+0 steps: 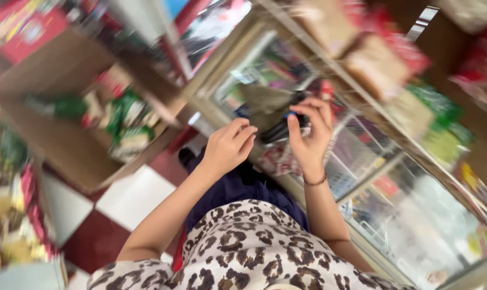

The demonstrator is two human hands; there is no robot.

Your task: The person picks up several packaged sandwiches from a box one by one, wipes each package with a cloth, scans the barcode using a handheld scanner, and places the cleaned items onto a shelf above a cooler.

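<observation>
Bright even daylight, heavy motion blur, tilted view, soft edges

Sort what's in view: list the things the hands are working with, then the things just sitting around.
In hand:
right hand holding a dark bundle of pens
left hand beside it

Lying about:
cardboard box of green packets
glass display counter
checkered floor
</observation>
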